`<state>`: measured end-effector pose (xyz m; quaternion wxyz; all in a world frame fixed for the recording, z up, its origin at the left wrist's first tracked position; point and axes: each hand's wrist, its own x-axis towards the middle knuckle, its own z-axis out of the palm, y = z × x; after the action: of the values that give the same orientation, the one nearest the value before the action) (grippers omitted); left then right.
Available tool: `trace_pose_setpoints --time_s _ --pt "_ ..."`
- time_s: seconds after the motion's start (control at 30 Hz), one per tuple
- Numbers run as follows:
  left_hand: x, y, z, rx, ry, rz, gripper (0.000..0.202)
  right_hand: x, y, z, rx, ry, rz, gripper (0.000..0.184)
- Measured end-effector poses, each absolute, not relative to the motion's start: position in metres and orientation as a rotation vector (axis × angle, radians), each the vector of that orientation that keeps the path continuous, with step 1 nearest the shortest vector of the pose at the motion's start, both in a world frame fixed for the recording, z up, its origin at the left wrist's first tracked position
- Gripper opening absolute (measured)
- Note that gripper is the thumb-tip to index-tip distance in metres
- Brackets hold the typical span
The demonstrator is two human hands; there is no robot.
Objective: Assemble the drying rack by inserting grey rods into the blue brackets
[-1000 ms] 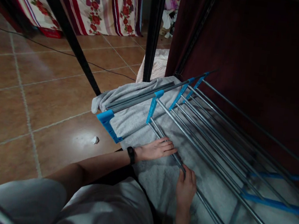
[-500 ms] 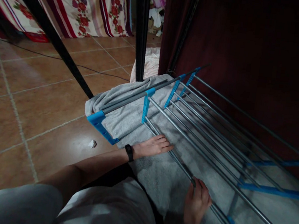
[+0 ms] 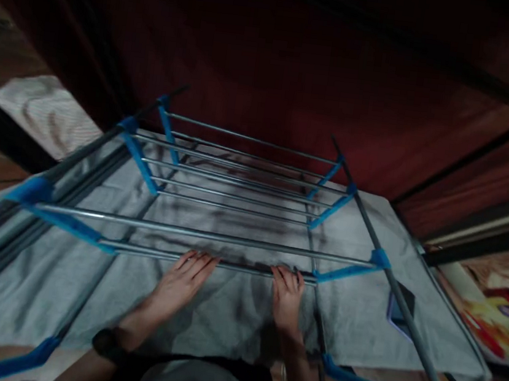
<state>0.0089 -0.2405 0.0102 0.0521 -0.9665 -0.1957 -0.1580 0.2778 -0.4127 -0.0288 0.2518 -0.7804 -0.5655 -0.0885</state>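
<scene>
- Behind the drying rack point(image 3: 230, 237), a dark red curtain point(image 3: 297, 66) fills the far side of the view.
- The rack stands open and level. Its metal rails run left to right across the person's front, joined by blue plastic pieces.
- Under the rack's rails a grey towel point(image 3: 359, 321) lies spread flat. It reaches past the rack's left and right ends.
- The nearest rail point(image 3: 245, 266) of the rack lies straight ahead of both hands, its long axis crosswise to the forearms. Neither hand is clearly nearer; both reach it.
- The left hand point(image 3: 182, 283) lies flat with fingers stretched, its tips at that rail, left of the rack's middle.
- The right hand point(image 3: 288, 300) is apart from the left, right of the rack's middle. Its fingers are on the same rail, but the blur hides whether they grip it.
- By the rack's right end a dark flat thing point(image 3: 400, 307) lies on the towel.
- A dark wristband point(image 3: 106, 344) sits on the left wrist, at the rack's near side.
- No brand, label or writing can be read.
</scene>
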Motion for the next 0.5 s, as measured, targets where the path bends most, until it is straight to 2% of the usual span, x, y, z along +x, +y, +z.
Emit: trace_pose_setpoints --time_s 0.33,0.5 --pt "0.111 -0.274 0.019 -3.165 -0.334 -0.327 0.061 0.276 -0.410 -0.015 -2.107 -1.437 -0.103 0.046" --pt "0.138 -0.277 0.027 -3.219 -0.323 -0.235 0.058 0.275 -0.409 -0.010 -2.071 -1.395 -0.147 0.042"
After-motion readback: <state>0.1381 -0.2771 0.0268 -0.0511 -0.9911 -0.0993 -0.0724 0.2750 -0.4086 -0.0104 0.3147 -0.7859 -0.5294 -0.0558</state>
